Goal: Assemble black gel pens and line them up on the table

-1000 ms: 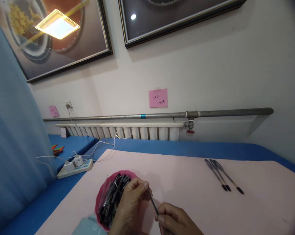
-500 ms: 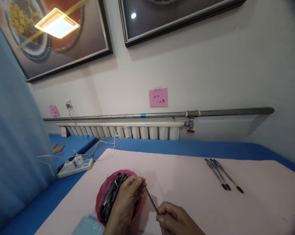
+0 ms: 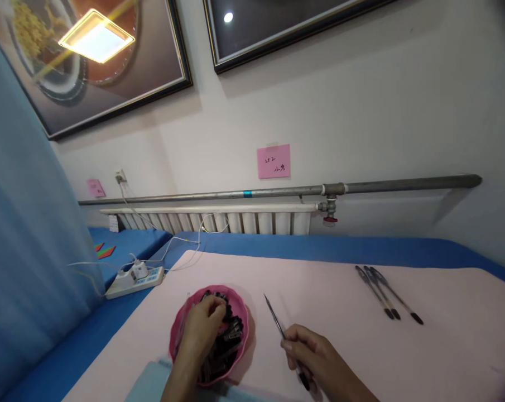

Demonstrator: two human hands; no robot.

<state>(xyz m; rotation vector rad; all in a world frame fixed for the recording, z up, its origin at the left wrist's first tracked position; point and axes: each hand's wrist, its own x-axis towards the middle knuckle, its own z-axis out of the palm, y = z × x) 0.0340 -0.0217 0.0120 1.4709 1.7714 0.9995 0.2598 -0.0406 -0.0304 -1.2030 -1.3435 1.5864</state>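
Note:
A pink bowl (image 3: 237,304) full of black pen parts stands on the pink sheet near the front edge. My left hand (image 3: 202,326) reaches down into the bowl, fingers curled among the parts; what they grip is hidden. To the right of the bowl, my right hand (image 3: 314,357) is closed on a thin pen (image 3: 274,317), whose tip points up and away to the left. Three capped pens (image 3: 385,294) lie side by side on the sheet at the right.
The pink sheet (image 3: 327,296) covers a blue table (image 3: 319,248). A white power strip (image 3: 135,277) with cables lies at the left. A blue curtain (image 3: 22,234) hangs on the left. A radiator (image 3: 219,220) and pipe run along the wall behind.
My left hand let go of the pen's tip and dropped into the bowl. My right hand moved a little right, keeping the pen. The camera tilted down slightly.

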